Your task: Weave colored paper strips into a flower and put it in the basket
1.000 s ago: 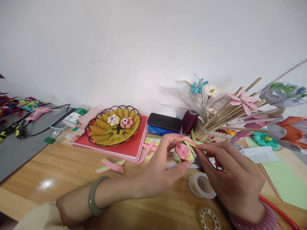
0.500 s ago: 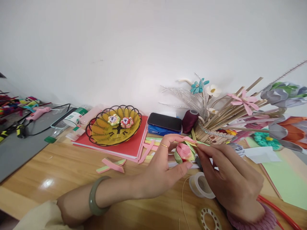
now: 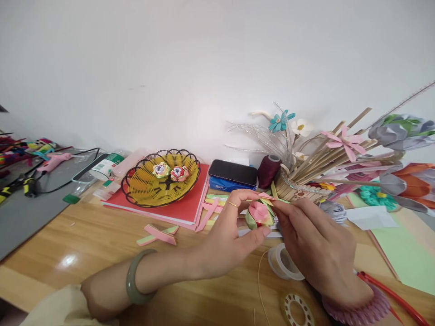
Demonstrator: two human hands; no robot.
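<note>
Left hand (image 3: 233,242) holds flower (image 3: 259,213) (paper, apparently) over wooden table (image 3: 193,301) by wall (image 3: 176,81).

Wooden table (image 3: 102,276) with paper stack (image 3: 193,203), crossed paper strips (image 3: 159,235), spool (image 3: 274,262).

BG: plain off-white wall (image 3: 170,54) filled upper half of view, w/ small faint scuff (image 3: 137,86) left of ctr. Wall looked brightest around mid, greyer twd top & corners. Light-brown wood-grain table (image 3: 112,233) stood near wall, surface glossy; one bright glare spot (image 3: 67,261) lower L. Flat grey surface (image 3: 20,226) ran along table's L side, mat or 2nd tabletop, couldn't tell. Lighting even, soft shadows.
</note>
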